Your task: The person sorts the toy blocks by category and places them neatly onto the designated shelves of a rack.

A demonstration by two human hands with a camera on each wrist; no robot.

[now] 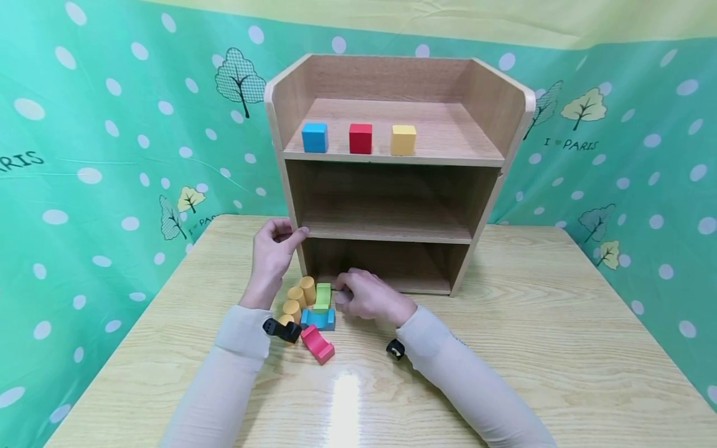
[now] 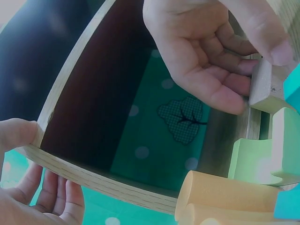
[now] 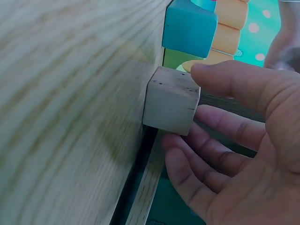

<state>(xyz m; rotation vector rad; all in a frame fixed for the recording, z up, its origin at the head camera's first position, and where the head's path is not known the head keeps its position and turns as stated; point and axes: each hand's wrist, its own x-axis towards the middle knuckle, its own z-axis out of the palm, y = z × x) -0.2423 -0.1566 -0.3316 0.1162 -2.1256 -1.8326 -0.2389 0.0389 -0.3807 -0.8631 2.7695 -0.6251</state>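
My left hand [image 1: 271, 256] grips the left side panel of a wooden shelf unit [image 1: 386, 236], thumb at the front edge and fingers behind the panel. In front of the bottom compartment, my right hand [image 1: 371, 297] pinches a plain wooden cube [image 3: 171, 110] between thumb and fingers. The cube stands close at the tabletop near the shelf's lower front edge. Just left of it lie a green curved block [image 1: 322, 297] and a blue curved block [image 1: 318, 320]. A red curved block [image 1: 317, 345] sits nearer the front, at an angle.
Several orange cylinders [image 1: 297, 296] stand in a row left of the curved blocks, partly hidden by the left wrist. A blue cube [image 1: 315, 137], a red cube [image 1: 361, 139] and a yellow cube [image 1: 403, 140] line the top shelf's front. A patterned curtain [image 1: 112, 186] hangs behind the table [image 1: 560, 348].
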